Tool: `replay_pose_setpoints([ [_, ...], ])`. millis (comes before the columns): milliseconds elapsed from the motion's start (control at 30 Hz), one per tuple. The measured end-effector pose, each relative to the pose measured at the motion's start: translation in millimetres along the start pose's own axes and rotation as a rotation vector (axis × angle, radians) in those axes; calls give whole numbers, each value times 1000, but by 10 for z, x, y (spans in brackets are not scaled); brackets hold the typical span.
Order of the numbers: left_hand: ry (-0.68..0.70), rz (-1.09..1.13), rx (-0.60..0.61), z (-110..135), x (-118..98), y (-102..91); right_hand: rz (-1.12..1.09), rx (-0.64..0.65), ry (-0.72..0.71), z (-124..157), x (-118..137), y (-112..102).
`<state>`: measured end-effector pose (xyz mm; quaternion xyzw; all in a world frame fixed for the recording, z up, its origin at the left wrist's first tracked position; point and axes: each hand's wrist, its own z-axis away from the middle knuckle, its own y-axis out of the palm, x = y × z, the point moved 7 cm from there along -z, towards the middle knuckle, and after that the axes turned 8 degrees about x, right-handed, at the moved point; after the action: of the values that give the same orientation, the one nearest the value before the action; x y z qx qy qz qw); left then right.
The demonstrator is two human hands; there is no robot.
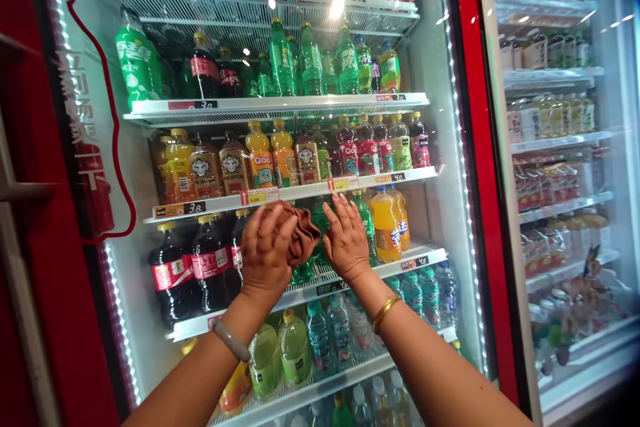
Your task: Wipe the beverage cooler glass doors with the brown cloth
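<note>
My left hand (264, 255) is closed around a crumpled brown cloth (303, 235), which bulges out on the right side of my fingers. Just to its right, my right hand (347, 239) holds nothing; its palm faces away and the fingers stretch upward, apparently flat on the glass front. Both hands are in front of a lit drinks cooler, level with the shelf of large bottles. Dark cola bottles (173, 278) show to the left of my hands, and an orange soda bottle (386, 223) to the right. Green bottles behind the hands are partly hidden.
Red frames (477, 147) border the cooler, with light strips inside them. White shelves (280, 105) carry several rows of bottles and cans. A red line and white lettering run down the left of the glass. Another cooler with stocked shelves (555, 137) stands at right.
</note>
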<state>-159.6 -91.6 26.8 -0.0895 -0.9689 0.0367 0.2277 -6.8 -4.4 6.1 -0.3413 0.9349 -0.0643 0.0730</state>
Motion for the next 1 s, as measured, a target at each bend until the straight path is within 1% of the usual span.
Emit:
replay_pose_setpoints([
  [67,165,39,67,237,-229,53,3,-5,3,-3,-5,0],
  [100,234,60,97,336,-296,69,6,-5,5,-4,-7,1],
  [167,328,71,133,419,-310,72,12,2,9,-6,-8,8],
  [200,339,53,137,389,-257,63,13,8,9,-6,-8,11],
  [267,294,-15,111,219,-84,29,11,10,8,-3,-5,13],
  [333,161,-66,65,11,106,-15,9,7,6,1,-5,11],
  [400,59,-66,59,-92,181,-30,9,3,4,5,-8,11],
  [467,51,-40,103,-47,104,-13,7,1,1,7,-11,11],
  [567,119,3,179,184,-96,14,3,1,-4,9,-13,13],
  [633,144,20,183,285,-144,8,5,3,-7,11,-13,15],
  [667,158,21,170,287,-140,0,8,3,-8,12,-13,15],
  [733,211,6,126,187,-102,-15,15,-2,-8,15,-11,13],
  [800,245,-28,85,-8,-37,-20,21,-4,-9,17,-9,10],
  [833,226,-43,74,-113,5,-17,22,-5,-9,18,-8,8],
  [900,113,-53,57,-259,80,-10,23,-5,-11,19,-6,3],
  [933,50,-42,51,-270,88,-7,23,-5,-13,20,-5,2],
  [967,11,-21,47,-230,58,0,24,-7,-15,22,-5,-1],
  [1000,3,5,48,-144,-9,11,24,-9,-18,23,-5,-2],
])
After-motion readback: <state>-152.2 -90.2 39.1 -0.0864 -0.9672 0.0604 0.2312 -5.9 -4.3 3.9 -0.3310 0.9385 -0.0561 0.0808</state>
